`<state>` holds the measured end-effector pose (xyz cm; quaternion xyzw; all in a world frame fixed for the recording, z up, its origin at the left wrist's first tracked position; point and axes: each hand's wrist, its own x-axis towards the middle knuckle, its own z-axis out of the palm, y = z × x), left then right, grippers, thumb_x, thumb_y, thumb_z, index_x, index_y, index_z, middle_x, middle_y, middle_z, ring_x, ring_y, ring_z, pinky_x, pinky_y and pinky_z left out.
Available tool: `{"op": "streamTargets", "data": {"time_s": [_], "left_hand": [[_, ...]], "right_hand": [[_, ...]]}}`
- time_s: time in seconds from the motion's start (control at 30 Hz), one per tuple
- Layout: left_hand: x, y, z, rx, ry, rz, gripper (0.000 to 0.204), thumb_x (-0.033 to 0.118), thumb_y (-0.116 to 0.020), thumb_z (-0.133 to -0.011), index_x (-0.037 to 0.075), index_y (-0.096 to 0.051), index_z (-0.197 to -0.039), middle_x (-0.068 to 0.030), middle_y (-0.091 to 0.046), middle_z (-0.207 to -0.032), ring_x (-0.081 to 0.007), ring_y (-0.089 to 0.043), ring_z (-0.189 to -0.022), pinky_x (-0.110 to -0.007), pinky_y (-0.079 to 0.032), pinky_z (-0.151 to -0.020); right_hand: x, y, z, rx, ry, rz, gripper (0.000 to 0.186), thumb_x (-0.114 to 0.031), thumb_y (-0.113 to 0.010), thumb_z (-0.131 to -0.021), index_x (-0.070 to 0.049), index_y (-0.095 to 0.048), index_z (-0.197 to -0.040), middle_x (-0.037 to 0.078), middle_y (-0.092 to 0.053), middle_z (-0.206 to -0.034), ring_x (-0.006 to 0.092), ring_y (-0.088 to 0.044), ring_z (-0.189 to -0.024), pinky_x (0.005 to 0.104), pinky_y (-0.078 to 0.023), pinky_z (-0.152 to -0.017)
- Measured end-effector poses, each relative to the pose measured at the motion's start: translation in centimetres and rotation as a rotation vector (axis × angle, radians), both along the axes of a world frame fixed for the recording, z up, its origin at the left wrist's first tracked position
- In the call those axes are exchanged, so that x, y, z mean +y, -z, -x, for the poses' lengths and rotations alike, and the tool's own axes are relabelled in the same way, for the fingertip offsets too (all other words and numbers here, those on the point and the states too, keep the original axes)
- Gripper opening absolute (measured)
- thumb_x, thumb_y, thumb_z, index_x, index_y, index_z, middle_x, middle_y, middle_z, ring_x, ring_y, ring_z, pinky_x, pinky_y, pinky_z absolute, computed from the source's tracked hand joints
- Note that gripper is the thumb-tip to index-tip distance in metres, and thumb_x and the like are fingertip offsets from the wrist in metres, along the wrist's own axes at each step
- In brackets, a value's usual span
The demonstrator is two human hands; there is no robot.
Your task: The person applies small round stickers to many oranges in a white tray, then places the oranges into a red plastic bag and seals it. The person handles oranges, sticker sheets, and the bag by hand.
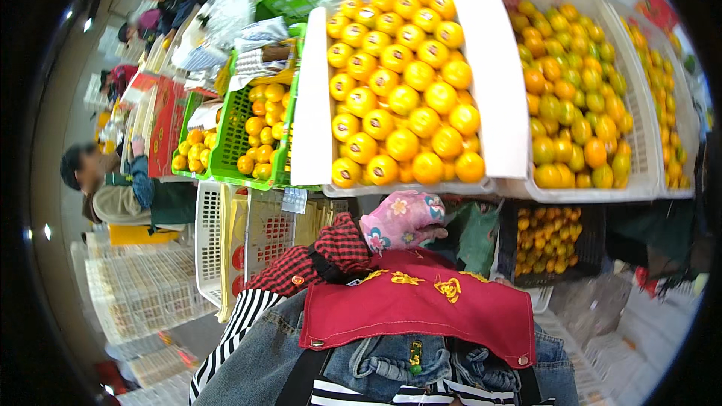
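Observation:
My left hand (406, 219), in a pink glove with a flower pattern, is held in front of my red apron (421, 308). Its fingers are loosely bent and slightly apart, and I see nothing between them. A red-and-black checked sleeve covers that forearm. Just beyond the hand stands a white crate (487, 188) lined with white sheets, full of orange fruit (402, 144) laid in rows. Dark stickers show on many of the fruits. The hand is apart from the fruit. My right hand does not show.
To the right, a white crate (639, 128) holds loose green-orange fruit. Below it is a black crate (594, 244) of smaller fruit. Green crates (226, 152) with fruit stand at left. Stacked white crates (143, 286) and a seated person (124, 192) are farther left.

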<state>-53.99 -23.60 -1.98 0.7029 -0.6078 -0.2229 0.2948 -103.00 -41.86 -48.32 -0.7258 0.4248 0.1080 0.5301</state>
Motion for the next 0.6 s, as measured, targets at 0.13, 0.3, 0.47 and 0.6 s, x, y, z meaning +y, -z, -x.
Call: {"op": "streamTargets", "data": {"time_s": [0.13,0.3,0.47,0.6], "left_hand": [[6.3,-2.6,-6.5,0.042,-0.188,0.042,0.022,0.021,-0.084,-0.083,0.006,-0.07,-0.09,-0.0104,-0.069,-0.088,-0.0334,-0.068,-0.085,-0.042,-0.054,-0.073],[16.3,-1.9,-19.7,-0.058,-0.553,0.3,0.018,0.004,-0.08,-0.085,0.003,-0.072,-0.1,-0.011,-0.073,-0.099,-0.024,-0.072,-0.091,-0.034,-0.058,-0.083],[26.1,-0.5,-35.4,-0.228,-1.073,0.175,0.033,0.011,-0.076,-0.093,0.001,-0.068,-0.124,-0.0142,-0.072,-0.116,-0.0253,-0.07,-0.107,-0.036,-0.056,-0.094],[30.2,1.0,-43.8,-0.523,-1.16,-0.109,0.057,0.017,-0.08,-0.085,0.004,-0.061,-0.137,-0.0223,-0.063,-0.135,-0.0365,-0.058,-0.129,-0.042,-0.046,-0.111]], "right_hand": [[-2.0,-10.2,-10.6,0.029,0.399,-0.424,0.029,-0.019,-0.063,-0.098,-0.004,-0.064,-0.123,0.01,-0.07,-0.096,0.0228,-0.066,-0.079,0.0376,-0.055,-0.068],[0.5,-22.1,-23.8,0.06,0.273,-0.269,0.034,-0.015,-0.063,-0.099,-0.001,-0.061,-0.129,0.006,-0.068,-0.095,0.0154,-0.063,-0.075,0.0319,-0.053,-0.063],[4.5,-26.6,-29.6,0.081,0.196,-0.197,0.034,-0.016,-0.064,-0.099,0.0,-0.063,-0.129,0.006,-0.068,-0.094,0.0142,-0.063,-0.072,0.0296,-0.051,-0.061],[6.9,-30.5,-31.4,0.092,0.118,-0.172,0.037,-0.018,-0.067,-0.099,0.001,-0.063,-0.13,0.008,-0.07,-0.097,0.0141,-0.065,-0.077,0.0281,-0.052,-0.066]]}}
